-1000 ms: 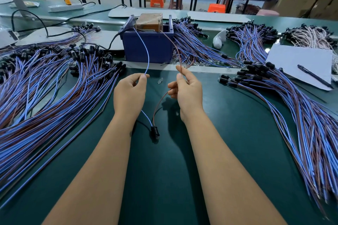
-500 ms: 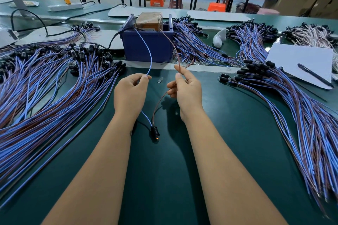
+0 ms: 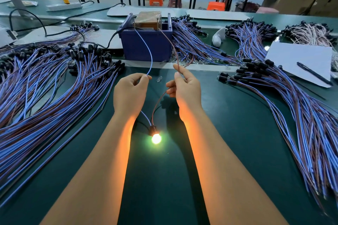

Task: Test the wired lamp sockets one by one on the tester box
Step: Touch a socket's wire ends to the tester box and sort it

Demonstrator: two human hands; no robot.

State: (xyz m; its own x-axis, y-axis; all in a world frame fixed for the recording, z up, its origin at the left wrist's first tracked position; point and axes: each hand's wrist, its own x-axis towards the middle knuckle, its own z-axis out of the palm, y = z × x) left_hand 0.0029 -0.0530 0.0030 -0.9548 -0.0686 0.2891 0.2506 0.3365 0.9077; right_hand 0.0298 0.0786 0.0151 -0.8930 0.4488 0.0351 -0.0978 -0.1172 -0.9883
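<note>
Blue and brown wires, each tipped with a black socket, lie fanned in a large pile across the left of the green work surface. Right of it, at centre rear, stands the blue tester box, with a brown block seated in its top and a black cable entering on its left side. The left hand pinches a blue wire between thumb and forefinger; the wire arcs up to the top of the box. Just beside it, the right hand pinches a brown wire the same way, and that wire runs to the box top on its right side. Both wires drop below the hands and meet at a black socket lying on the surface between the forearms. Its bulb is lit bright, throwing orange light on the inner sides of both arms. A small clear bulb lies on the surface between the two hands. Further right, a second pile of wired sockets sweeps toward the near edge. At far right a white sheet carries a dark pen.
</note>
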